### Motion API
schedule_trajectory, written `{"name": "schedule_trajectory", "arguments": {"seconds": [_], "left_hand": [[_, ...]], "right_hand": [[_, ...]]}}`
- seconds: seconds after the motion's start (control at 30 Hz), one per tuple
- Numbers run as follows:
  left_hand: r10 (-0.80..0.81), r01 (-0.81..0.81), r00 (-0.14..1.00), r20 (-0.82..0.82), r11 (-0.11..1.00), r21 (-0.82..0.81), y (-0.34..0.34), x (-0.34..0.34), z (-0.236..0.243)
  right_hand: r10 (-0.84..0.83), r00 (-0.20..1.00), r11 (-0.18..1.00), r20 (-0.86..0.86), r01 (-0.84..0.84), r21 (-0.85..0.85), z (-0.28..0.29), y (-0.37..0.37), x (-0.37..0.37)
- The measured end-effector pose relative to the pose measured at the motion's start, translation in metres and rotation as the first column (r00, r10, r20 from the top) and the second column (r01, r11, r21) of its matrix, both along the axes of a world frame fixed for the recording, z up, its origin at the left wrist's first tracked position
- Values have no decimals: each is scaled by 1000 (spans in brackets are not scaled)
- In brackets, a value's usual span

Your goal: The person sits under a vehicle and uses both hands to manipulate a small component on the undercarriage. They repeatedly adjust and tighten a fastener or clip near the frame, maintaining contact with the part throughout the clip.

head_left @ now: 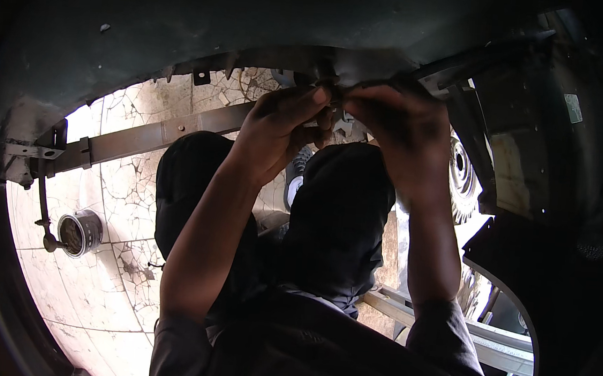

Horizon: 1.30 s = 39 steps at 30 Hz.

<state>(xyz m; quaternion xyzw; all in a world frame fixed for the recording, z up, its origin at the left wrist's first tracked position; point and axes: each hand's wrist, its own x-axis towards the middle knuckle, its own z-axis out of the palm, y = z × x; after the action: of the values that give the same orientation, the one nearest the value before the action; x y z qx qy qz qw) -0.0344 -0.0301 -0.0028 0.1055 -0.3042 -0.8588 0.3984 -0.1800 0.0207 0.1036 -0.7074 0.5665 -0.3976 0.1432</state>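
Observation:
Under a dark vehicle body panel, my left hand is raised with its thumb and fingers curled round a small dark fitting at the underside of the panel. My right hand meets it from the right, fingers bent and pinched at the same fitting, whose exact shape is hidden by shadow and fingers. A long flat metal bar runs behind my hands to a bracket at the left.
My dark-trousered knees are below my arms. A metal can sits on the cracked tile floor beside a hanging rod. At the right are a wheel, pale metal rails and dark curved bodywork.

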Motion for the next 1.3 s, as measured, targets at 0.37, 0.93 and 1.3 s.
{"name": "schedule_trajectory", "arguments": {"seconds": [0.37,0.93,1.3], "left_hand": [[1,-1,1000,0,1000,-6,-3,3,0],[4,-5,1000,-13,999,-42,-3,2,3],[-34,40,985,-170,999,27,-3,1,3]], "right_hand": [[-35,995,991,93,23,129,3,-9,3],[-24,902,984,431,-56,172,-3,0,3],[37,912,980,408,-113,166,-5,-12,-2]]}}
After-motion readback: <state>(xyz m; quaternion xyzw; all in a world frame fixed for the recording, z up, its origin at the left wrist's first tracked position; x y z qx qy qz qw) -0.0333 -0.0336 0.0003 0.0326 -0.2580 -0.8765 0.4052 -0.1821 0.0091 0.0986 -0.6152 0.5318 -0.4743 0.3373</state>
